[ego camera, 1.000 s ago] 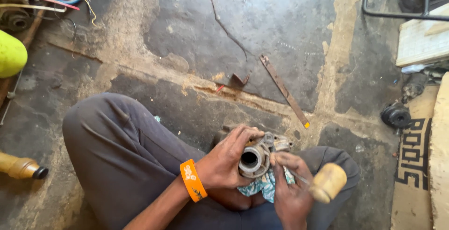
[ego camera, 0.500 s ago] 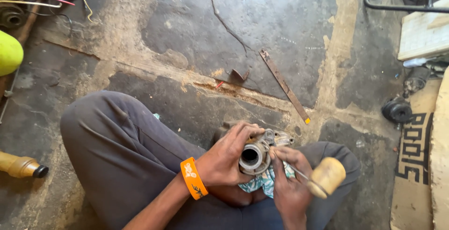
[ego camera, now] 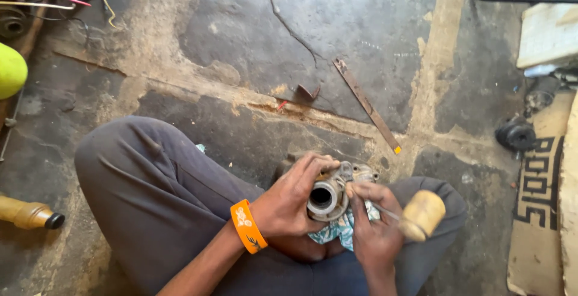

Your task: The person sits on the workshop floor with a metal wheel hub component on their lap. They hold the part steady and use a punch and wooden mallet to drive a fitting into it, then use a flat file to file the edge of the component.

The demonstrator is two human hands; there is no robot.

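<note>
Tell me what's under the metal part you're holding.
A patterned blue-and-white cloth shows beneath the metal part, on the lap. The left hand and right hand cover the rest.

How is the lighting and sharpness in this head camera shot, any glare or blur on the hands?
Head view: soft, even daylight, no glare; left hand, right hand and metal part reasonably sharp; the wooden tool handle looks slightly soft; floor in focus.

Dull grey metal housing (ego camera: 330, 195); pale matt wooden handle (ego camera: 422, 214); rough cracked concrete floor (ego camera: 337, 25); patterned cloth (ego camera: 344, 227).
</note>
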